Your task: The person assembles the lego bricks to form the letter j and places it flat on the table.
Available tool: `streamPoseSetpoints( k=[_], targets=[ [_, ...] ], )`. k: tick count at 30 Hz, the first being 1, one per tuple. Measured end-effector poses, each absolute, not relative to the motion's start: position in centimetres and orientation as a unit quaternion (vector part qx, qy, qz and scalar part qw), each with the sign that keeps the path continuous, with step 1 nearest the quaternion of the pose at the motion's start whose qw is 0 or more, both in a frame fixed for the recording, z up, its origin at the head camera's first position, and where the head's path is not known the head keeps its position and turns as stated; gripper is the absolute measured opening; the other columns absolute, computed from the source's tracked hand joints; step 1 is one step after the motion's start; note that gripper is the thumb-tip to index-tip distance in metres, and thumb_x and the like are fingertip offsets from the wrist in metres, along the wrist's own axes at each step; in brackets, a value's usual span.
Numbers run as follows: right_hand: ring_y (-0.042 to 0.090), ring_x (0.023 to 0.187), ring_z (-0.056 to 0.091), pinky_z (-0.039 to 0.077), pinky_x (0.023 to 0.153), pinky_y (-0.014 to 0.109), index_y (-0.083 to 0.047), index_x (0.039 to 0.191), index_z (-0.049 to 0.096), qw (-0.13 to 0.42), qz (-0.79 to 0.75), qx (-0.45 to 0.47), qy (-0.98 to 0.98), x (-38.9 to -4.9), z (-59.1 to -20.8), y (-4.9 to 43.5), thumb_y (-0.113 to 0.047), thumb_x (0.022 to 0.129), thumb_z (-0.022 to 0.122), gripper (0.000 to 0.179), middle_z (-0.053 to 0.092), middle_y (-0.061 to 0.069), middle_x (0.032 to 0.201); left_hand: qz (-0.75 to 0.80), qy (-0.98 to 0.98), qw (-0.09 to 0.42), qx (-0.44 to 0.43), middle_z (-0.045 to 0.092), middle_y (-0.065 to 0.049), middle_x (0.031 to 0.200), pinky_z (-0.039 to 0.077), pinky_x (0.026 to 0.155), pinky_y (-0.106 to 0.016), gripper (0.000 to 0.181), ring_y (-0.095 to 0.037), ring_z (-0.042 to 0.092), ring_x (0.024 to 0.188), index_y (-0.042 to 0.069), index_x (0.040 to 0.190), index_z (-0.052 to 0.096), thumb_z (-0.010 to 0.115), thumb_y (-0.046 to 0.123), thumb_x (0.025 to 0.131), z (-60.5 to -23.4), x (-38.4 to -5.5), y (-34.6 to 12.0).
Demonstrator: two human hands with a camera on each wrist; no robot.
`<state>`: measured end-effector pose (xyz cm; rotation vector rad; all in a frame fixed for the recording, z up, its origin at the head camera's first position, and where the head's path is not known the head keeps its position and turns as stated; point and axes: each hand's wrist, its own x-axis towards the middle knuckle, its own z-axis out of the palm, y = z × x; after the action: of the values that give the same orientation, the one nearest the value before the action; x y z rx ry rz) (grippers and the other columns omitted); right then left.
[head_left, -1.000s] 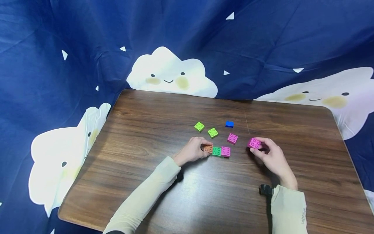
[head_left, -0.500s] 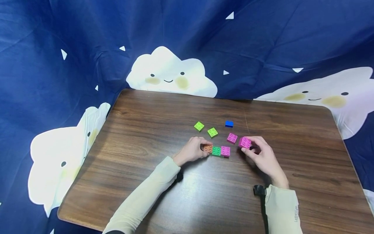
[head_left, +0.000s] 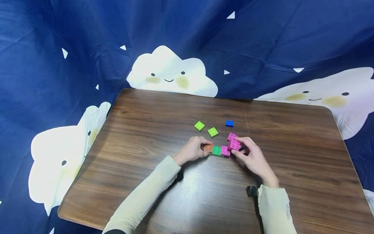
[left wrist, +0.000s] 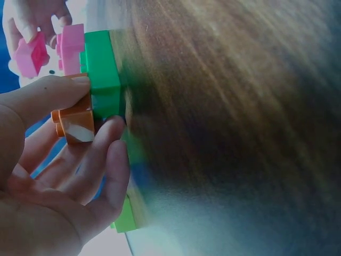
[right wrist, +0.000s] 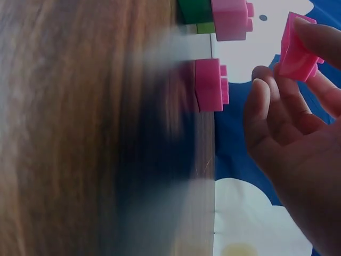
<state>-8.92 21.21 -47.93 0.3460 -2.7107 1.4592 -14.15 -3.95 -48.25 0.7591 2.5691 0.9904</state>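
Note:
My left hand [head_left: 191, 149] pinches an orange toy brick [head_left: 208, 148] between thumb and fingers. That brick sits on one end of a long green brick [left wrist: 104, 74] lying on the table, and a pink brick [left wrist: 72, 48] sits on its other end. Bare green studs show between the two. My right hand [head_left: 252, 157] holds a second pink brick [right wrist: 298, 48] by its sides, raised off the table. In the head view this held brick overlaps the corner of the stacked pink one. A third pink brick [right wrist: 208, 85] stands on the table just behind it.
Two lime-green bricks [head_left: 199, 125] [head_left: 213, 132] lie on the brown wooden table [head_left: 146, 130] behind the stack. A blue brick [head_left: 229, 123] stands farther back to the right. Dark blue cloth with clouds [head_left: 170, 74] hangs behind the table.
My right hand has carried its pink brick leftward, from well right of the stack to right beside the stacked pink brick. My left hand keeps its grip on the orange brick.

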Motion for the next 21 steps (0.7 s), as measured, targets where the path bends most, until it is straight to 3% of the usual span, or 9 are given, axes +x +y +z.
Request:
streamPoseSetpoints(
  k=[7, 14, 21],
  targets=[
    [0.008, 0.093, 0.053, 0.052, 0.073, 0.025, -0.008, 0.127, 0.060, 0.012, 0.457, 0.126, -0.880, -8.9, -48.3, 20.6, -0.011, 0.087, 0.071, 0.042, 0.059, 0.008, 0.116, 0.345, 0.891, 0.143, 0.260, 0.072, -0.004, 0.104, 0.048, 0.079, -0.020, 0.046, -0.013, 0.062, 0.089, 0.009, 0.118, 0.070, 0.078, 0.004, 0.073, -48.3, -14.2, -3.9],
    [0.000, 0.093, 0.051, 0.051, 0.072, 0.022, -0.007, 0.125, 0.061, 0.015, 0.457, 0.139, -0.879, -8.8, -48.4, 20.1, -0.008, 0.084, 0.073, 0.043, 0.059, 0.007, 0.115, 0.344, 0.891, 0.141, 0.262, 0.072, -0.003, 0.104, 0.048, 0.078, -0.019, 0.045, -0.011, 0.061, 0.088, 0.010, 0.117, 0.070, 0.079, 0.005, 0.073, -48.3, -14.2, -3.9],
    [0.002, 0.094, 0.051, 0.052, 0.073, 0.026, -0.007, 0.127, 0.061, 0.006, 0.445, 0.143, -0.884, -8.9, -48.6, 19.9, -0.010, 0.085, 0.073, 0.044, 0.059, 0.007, 0.118, 0.351, 0.890, 0.146, 0.252, 0.071, -0.004, 0.104, 0.048, 0.077, -0.019, 0.046, -0.012, 0.061, 0.088, 0.010, 0.118, 0.070, 0.079, 0.005, 0.073, -48.2, -14.0, -3.9]
  ],
)
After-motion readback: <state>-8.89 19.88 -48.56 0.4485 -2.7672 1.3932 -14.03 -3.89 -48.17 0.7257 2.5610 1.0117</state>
